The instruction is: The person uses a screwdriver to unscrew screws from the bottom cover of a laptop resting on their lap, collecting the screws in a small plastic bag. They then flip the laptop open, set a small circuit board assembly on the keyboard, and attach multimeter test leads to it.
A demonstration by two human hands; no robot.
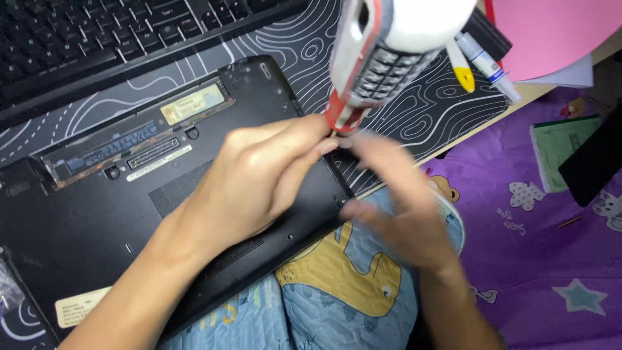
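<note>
Our left hand [249, 185] pinches the red tip of a screwdriver [382, 55], fingers closed on it above the right edge of an upturned black laptop [97, 214] that lies at the table's front edge. Our right hand [405, 207] is blurred just beside the tip; we cannot tell its grip. A keyboard [103, 32] sits behind the laptop.

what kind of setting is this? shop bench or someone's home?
Most likely a home desk, not a shop. An upturned black laptop lies on a patterned desk mat beside a keyboard, and a purple cartoon-print bedsheet spreads beside the desk. Both hands, left hand and right hand, grip a red-and-white screwdriver.
</note>
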